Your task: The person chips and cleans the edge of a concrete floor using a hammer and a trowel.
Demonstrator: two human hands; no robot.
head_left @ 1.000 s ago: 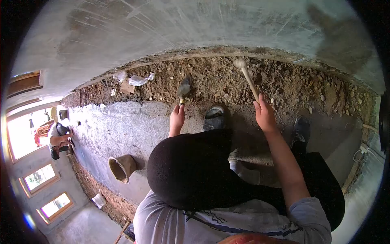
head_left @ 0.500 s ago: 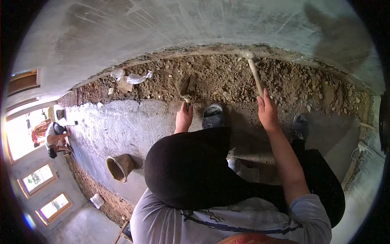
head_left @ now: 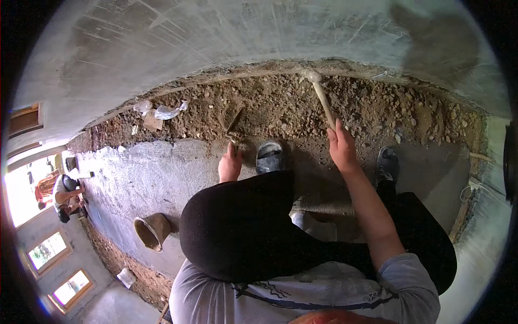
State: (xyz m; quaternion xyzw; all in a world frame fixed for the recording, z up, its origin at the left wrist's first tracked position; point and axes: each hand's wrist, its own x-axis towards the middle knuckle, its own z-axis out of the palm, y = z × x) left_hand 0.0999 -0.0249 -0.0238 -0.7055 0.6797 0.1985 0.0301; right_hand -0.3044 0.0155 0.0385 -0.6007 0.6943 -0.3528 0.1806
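Nearby, plastic scraps (head_left: 166,112) beyond the trowel (head_left: 234,121), bucket (head_left: 157,227) beside the knee (head_left: 232,232).

- Hammer (head_left: 324,102): pale head and handle; head far, handle slanting near and right.
- Trowel (head_left: 234,122): dark blade seen nearly edge-on, tip far, left of the hammer.

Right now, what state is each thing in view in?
Left hand: holding the trowel.
Trowel: blade nearly edge-on to camera.
Right hand: gripping the hammer.
Hammer: head near the wall's base, contact unclear.
Bucket: mouth uncovered, on the slab.
Plastic bags: crumpled, on the rubble.
Rubble: uneven, loose-looking.
Lower-left windows: bright; open or shut unclear.
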